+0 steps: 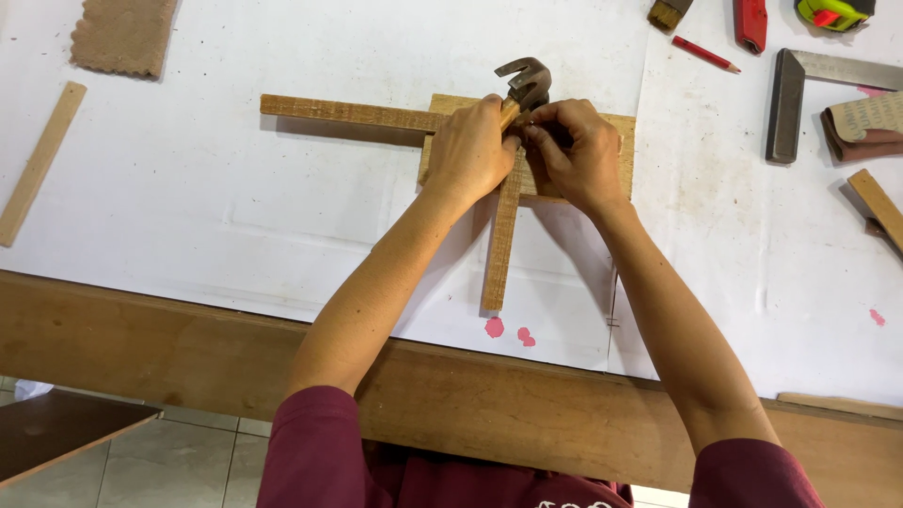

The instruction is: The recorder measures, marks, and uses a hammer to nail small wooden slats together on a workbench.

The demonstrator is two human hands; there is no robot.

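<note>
I choked my left hand (470,146) up near the claw hammer (523,83) head for short, controlled taps, while my right hand (578,150) pinched closed, steadying something too small to identify over the crossed wooden strips (500,245).

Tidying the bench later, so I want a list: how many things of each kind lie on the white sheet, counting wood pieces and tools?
Wood strips: 5
Wood board: 1
Hammer: 1, held in the left hand beside the right hand
Steel square: 1
Red pencil: 1
Tape measure: 1
Sandpaper pieces: 2
Total: 12
</note>
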